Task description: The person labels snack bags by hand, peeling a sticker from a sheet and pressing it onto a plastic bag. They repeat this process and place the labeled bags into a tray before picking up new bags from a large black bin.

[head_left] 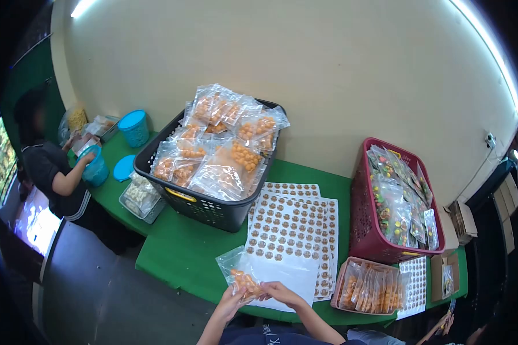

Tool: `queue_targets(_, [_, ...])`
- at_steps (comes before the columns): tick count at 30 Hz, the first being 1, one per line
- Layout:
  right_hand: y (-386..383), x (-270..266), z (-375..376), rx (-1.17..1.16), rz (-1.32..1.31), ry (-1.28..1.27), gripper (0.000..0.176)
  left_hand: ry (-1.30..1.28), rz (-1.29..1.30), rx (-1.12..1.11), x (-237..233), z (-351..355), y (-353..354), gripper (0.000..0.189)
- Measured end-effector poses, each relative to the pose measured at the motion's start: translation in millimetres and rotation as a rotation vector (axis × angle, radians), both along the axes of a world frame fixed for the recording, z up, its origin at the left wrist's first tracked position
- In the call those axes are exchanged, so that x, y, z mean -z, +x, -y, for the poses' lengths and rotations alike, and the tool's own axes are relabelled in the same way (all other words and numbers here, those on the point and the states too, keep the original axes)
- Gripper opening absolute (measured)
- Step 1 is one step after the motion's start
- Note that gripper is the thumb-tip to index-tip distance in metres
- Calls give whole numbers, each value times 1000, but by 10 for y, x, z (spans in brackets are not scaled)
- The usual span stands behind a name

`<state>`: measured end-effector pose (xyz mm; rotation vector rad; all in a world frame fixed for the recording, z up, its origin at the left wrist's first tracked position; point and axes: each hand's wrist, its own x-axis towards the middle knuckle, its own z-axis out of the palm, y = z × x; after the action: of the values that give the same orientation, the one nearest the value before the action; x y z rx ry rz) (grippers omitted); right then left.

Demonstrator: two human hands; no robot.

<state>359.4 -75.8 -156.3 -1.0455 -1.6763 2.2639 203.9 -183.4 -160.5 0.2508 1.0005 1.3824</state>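
A clear plastic bag of orange ball-shaped snacks (246, 282) is in front of me at the table's near edge, its top tilted up to the left. My left hand (230, 303) grips its lower left side. My right hand (279, 293) pinches the bag's right edge; the fingertips partly hide that edge. Just beyond my hands are sheets of round brown stickers (285, 221), with the lower part of the top sheet bare white.
A black basket (207, 215) heaped with similar bags stands behind. To the right are a maroon basket (357, 230) of colourful packets and a pink tray (338, 296) of orange packets. A person (57, 172) at left handles a blue container (96, 169). Another person's hand (446, 323) shows lower right.
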Motion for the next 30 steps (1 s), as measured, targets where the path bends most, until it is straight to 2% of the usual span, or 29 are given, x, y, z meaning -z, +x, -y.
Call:
queue_targets(2, [-34,211,-198,87,33,24,38,-29,63,-125,-12,91,-51,33])
queue_targets(4, [-19,712,-449,300,104,319,29,-48,88,-249,34,224,-132,31])
queue_targets(6, [22,1229,-678,499,308,508,36,-76,130,-362,132,345,-206,29])
queue_targets(8, [84,1672,-755,488,428,784,35,-79,148,-434,147,431,-258,26])
queue_targets(9, [74,1660,-753,479,485,927,35,-83,147,-451,160,457,-277,25])
queue_targets(11, [41,1655,-674,527,473,917,38,-97,138,-486,172,526,-298,25])
queue_targets(14, [-119,1363,-641,558,550,895,38,-89,124,-530,112,553,-274,25])
queue_targets(16, [-150,1409,-708,569,649,979,33,-93,104,-525,92,555,-237,26])
queue_targets(20, [-147,1468,-812,564,684,916,20,-103,74,-501,27,500,-124,27])
queue_targets(23, [-99,1595,-845,619,615,988,24,-117,40,-448,-13,486,-37,27])
queue_targets(26, [-57,1723,-935,555,627,839,26,-125,-6,-375,-84,472,22,27])
queue_targets(29, [-25,1794,-937,544,593,802,26,-147,289,-475,54,477,-33,28])
queue_targets(30, [-13,1786,-908,609,566,782,25,-113,323,-490,92,469,-52,28])
